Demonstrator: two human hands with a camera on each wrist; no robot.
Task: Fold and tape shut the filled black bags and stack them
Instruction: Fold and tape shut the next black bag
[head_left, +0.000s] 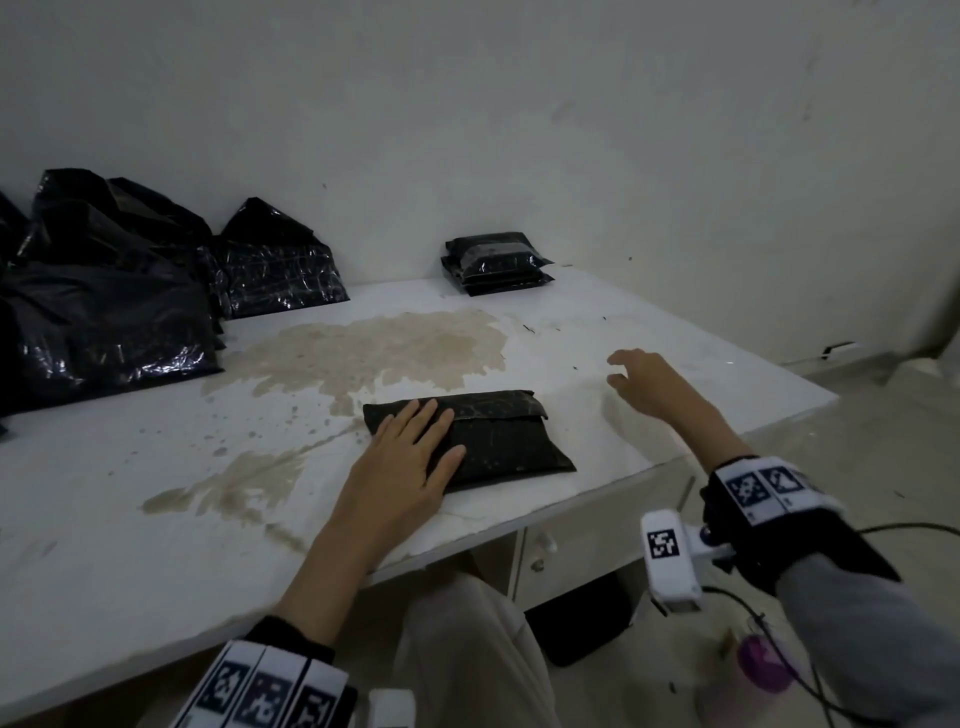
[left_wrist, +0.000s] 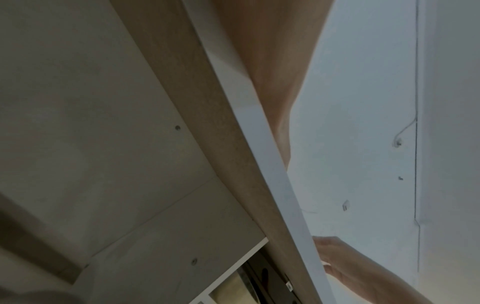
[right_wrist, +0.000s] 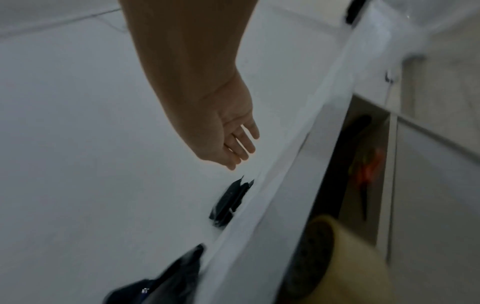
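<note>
A folded black bag (head_left: 498, 441) lies flat on the white table (head_left: 649, 322), near its front edge. My left hand (head_left: 415, 447) rests on the bag's left half with fingers straight, pressing it flat. My right hand (head_left: 631, 371) hovers over bare table to the right of the bag, fingers loosely spread and holding nothing; the right wrist view shows its empty palm (right_wrist: 228, 135). A stack of folded bags (head_left: 493, 265) sits at the back by the wall, also in the right wrist view as the stack (right_wrist: 231, 203). Unfolded filled bags (head_left: 104, 291) are heaped at the far left.
A brown stain (head_left: 363, 353) spreads over the table's middle. Below the table front are a drawer unit (head_left: 571, 551) and cables. A blurred beige roll (right_wrist: 337, 257), seemingly tape, shows below the table edge in the right wrist view. The table's underside (left_wrist: 103, 123) fills the left wrist view.
</note>
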